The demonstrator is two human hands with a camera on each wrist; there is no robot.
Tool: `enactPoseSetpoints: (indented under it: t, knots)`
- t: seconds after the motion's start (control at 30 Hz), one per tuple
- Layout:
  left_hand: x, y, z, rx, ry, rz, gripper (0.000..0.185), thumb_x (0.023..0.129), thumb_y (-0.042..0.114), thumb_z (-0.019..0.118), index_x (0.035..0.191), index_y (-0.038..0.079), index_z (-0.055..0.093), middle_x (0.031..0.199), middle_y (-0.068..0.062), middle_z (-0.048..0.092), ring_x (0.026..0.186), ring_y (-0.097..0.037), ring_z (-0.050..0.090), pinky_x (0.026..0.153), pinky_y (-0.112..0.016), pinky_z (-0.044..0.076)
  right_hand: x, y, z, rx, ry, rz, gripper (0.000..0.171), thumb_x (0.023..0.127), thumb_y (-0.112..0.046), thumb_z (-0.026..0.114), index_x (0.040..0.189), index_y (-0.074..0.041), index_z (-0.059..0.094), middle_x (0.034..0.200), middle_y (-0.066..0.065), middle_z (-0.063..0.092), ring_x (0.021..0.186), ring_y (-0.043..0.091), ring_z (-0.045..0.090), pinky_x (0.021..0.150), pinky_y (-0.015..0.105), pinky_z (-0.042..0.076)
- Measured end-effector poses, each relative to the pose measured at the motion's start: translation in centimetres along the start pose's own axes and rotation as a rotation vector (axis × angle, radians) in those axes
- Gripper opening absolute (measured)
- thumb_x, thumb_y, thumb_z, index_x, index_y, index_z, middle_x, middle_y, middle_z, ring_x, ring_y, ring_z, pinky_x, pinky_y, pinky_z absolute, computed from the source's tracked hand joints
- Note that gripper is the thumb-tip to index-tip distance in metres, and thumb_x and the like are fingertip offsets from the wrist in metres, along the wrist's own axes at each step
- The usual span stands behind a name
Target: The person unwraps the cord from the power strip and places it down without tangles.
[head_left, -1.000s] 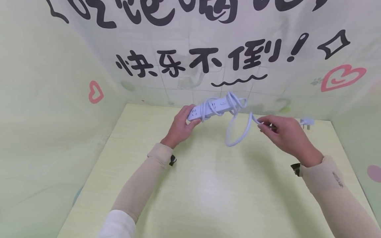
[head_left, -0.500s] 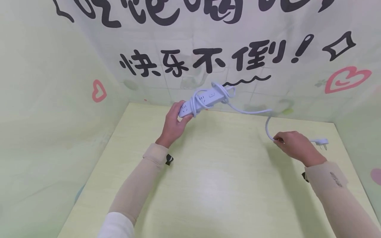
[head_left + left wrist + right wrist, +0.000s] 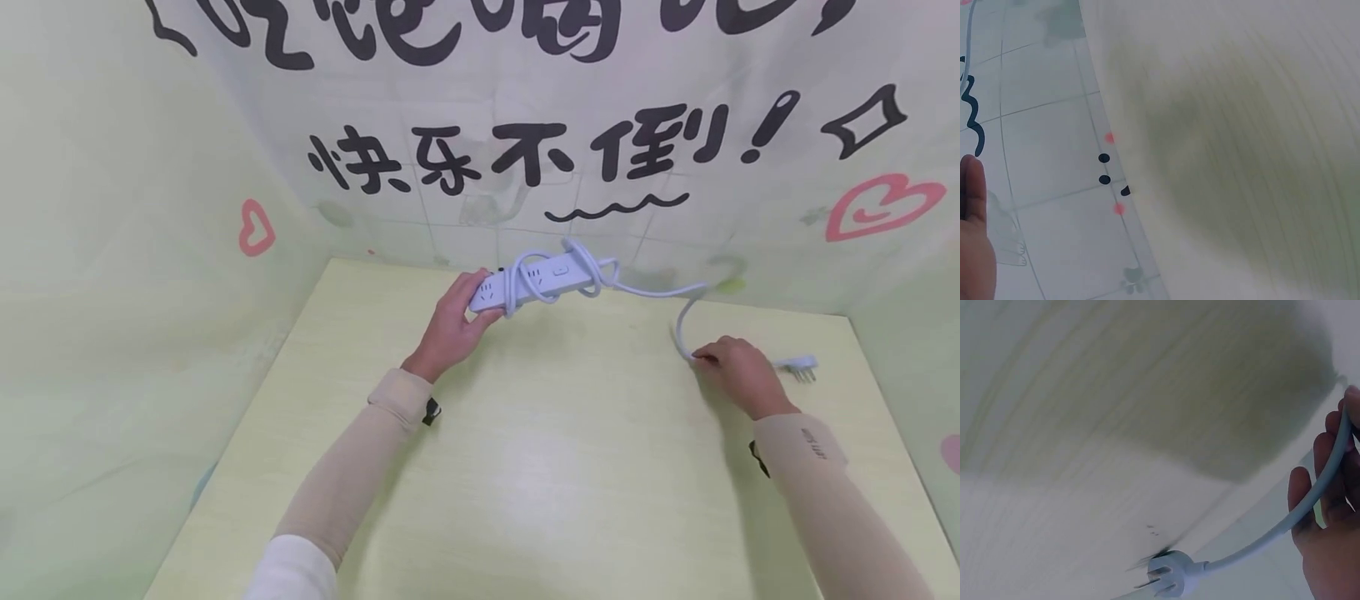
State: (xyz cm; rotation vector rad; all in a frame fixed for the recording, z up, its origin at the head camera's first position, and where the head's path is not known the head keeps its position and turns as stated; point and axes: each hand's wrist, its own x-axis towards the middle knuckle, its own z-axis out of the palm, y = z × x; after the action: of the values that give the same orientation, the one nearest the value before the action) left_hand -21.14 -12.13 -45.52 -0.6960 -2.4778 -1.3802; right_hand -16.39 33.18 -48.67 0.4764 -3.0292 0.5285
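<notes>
The white plastic power strip (image 3: 536, 281) sits in my left hand (image 3: 453, 321), lifted above the far edge of the pale yellow-green table (image 3: 525, 467), with my fingers and thumb curled round its near end. Several turns of its white round cable (image 3: 678, 312) are wound about the strip's body just beyond that grip. From the last turn the cable runs out to my right, sags, then bends down into my right hand (image 3: 738, 371), which is low at the tabletop. There my fingers are curled round the cable, and the wrist view shows it lying across my fingers (image 3: 1329, 456). Past that hold a short tail ends in the white three-pin plug (image 3: 798, 367), just outside my right hand, toward the table's right edge.

To do this well, I judge I should keep the strip steady and level in my left hand, let the cable slide lightly through my right fingers, and avoid yanking, so the wound turns neither tighten into a knot nor kink.

Behind both hands hangs a pale printed backdrop (image 3: 480, 125) with black lettering and pink hearts.
</notes>
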Motion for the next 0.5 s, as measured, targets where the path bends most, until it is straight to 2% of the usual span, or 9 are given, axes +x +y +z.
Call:
enactPoseSetpoints:
  t: [0.1, 0.23, 0.37, 0.43, 0.5]
  knots:
    - [0.0, -0.1, -0.1, 0.014, -0.006, -0.006, 0.054, 0.097, 0.017, 0.071, 0.146, 0.009, 0.049, 0.131, -0.010, 0.058, 0.111, -0.022, 0.057, 0.098, -0.042, 0.054, 0.2, -0.2, 0.6, -0.014, -0.022, 0.021, 0.016, 0.093, -0.008, 0.071, 0.104, 0.002, 0.075, 0.095, 0.018, 0.073, 0.092, 0.041, 0.066, 0.084, 0.059, 0.051]
    - [-0.2, -0.1, -0.5, 0.014, -0.013, -0.011, 0.054, 0.097, 0.017, 0.070, 0.146, 0.009, 0.049, 0.129, -0.010, 0.058, 0.109, -0.023, 0.057, 0.097, -0.041, 0.053, 0.8, -0.7, 0.8, 0.007, -0.109, 0.076, 0.019, 0.094, -0.010, 0.068, 0.107, 0.003, 0.073, 0.099, 0.021, 0.072, 0.096, 0.043, 0.066, 0.086, 0.060, 0.051]
    - [-0.3, -0.1, -0.6, 0.016, -0.020, -0.021, 0.052, 0.097, 0.017, 0.070, 0.144, 0.011, 0.050, 0.129, -0.010, 0.058, 0.109, -0.022, 0.056, 0.096, -0.042, 0.053, 1.2, -1.4, -0.2, 0.044, -0.195, 0.115, 0.025, 0.096, -0.012, 0.063, 0.112, 0.007, 0.071, 0.106, 0.026, 0.072, 0.101, 0.045, 0.066, 0.090, 0.060, 0.051]
    - [-0.4, -0.1, -0.6, 0.020, -0.033, -0.030, 0.052, 0.097, 0.018, 0.070, 0.145, 0.011, 0.050, 0.130, -0.009, 0.058, 0.109, -0.022, 0.056, 0.097, -0.042, 0.053, 1.1, -2.2, -1.9, 0.041, -0.205, 0.149, 0.026, 0.098, -0.013, 0.058, 0.108, 0.007, 0.071, 0.101, 0.025, 0.072, 0.091, 0.040, 0.066, 0.082, 0.055, 0.054]
    - [-0.4, -0.1, -0.5, 0.032, -0.050, -0.032, 0.055, 0.098, 0.019, 0.069, 0.148, 0.009, 0.048, 0.132, -0.010, 0.057, 0.111, -0.022, 0.056, 0.098, -0.041, 0.053, 0.7, -3.4, -4.2, 0.028, -0.125, 0.190, 0.026, 0.097, -0.012, 0.051, 0.095, 0.007, 0.069, 0.085, 0.023, 0.067, 0.074, 0.033, 0.061, 0.065, 0.047, 0.052]
